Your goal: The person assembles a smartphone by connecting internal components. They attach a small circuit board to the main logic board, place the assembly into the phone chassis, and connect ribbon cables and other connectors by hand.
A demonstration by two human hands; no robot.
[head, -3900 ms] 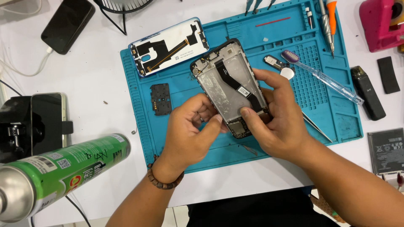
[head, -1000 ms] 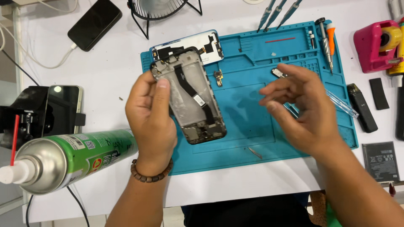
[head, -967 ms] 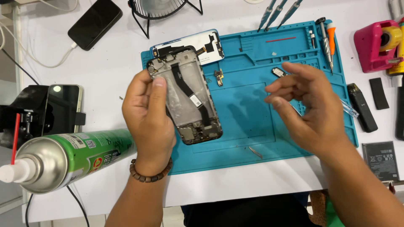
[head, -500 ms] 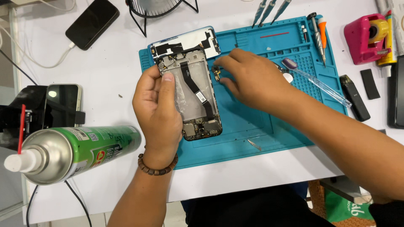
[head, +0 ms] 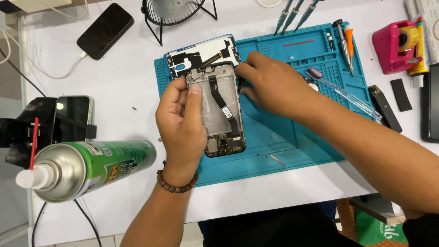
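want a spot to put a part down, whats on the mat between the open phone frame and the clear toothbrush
In the head view, the right hand covers most of the mat between the phone frame and toothbrush.

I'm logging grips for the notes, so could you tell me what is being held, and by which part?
The left hand holds the opened phone by its left edge. The right hand's fingers touch its upper right edge.
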